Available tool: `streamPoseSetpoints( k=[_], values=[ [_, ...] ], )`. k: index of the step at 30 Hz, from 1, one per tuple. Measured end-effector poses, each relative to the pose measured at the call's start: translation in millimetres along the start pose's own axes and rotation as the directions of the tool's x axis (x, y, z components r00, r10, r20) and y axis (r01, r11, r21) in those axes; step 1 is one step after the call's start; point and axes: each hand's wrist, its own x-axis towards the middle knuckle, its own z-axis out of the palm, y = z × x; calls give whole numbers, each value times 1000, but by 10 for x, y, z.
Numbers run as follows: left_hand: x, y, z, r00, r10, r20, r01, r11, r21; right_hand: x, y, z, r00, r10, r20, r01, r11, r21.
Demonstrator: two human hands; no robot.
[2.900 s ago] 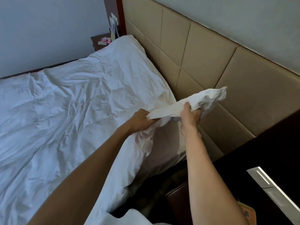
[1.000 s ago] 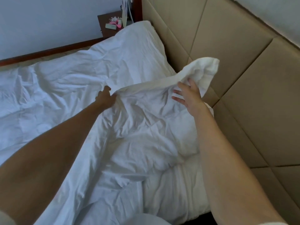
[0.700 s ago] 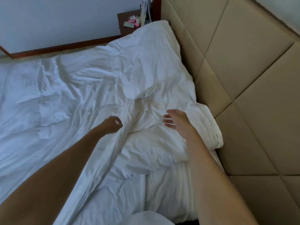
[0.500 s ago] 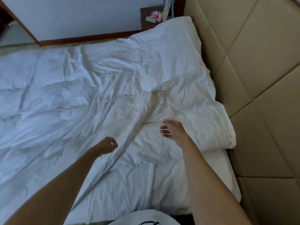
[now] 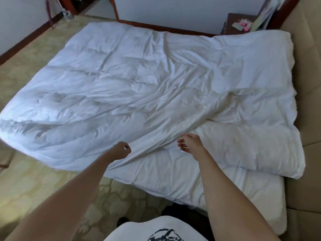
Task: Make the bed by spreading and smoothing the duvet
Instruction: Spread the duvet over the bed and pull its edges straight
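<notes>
Your view is lit by soft, even daylight; no lamp or window shows, so the source cannot be fixed. The white duvet (image 5: 139,80) reads bright with a cool blue cast beyond your left hand (image 5: 120,151), and warmer cream beyond your right hand (image 5: 190,145). Creases throw only shallow grey shadows; no glare appears. Smeared grey patches mark the duvet's far-left edge, where blur is strongest. Wide-angle distortion bows the tan headboard (image 5: 309,70) and the carpet (image 5: 34,188) at the frame edges. Both forearms render soft.
</notes>
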Motion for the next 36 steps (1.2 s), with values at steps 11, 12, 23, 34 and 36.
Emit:
streamPoseSetpoints(
  k=[11, 12, 23, 34, 36],
  values=[
    [-758, -2183, -601, 994, -111, 0, 111, 990, -87, -736, 798, 2030, 985, 12, 170, 72, 875, -479],
    [-783, -2314, -642, 993, -118, -4, 117, 988, -100, -768, 840, 2166, 983, 22, 183, 74, 863, -500],
    [-581, -3032, -850, 989, -147, 32, 150, 976, -158, -547, 1103, 3041, 984, 111, 141, -9, 815, -580],
    [768, -3001, -521, 994, -84, 64, 86, 996, -36, 653, 1716, 3199, 926, 374, -48, -377, 925, -47],
    [1011, -2939, -434, 995, -71, 72, 72, 997, -17, 894, 1787, 3336, 911, 412, -12, -410, 909, 73]
  ],
)
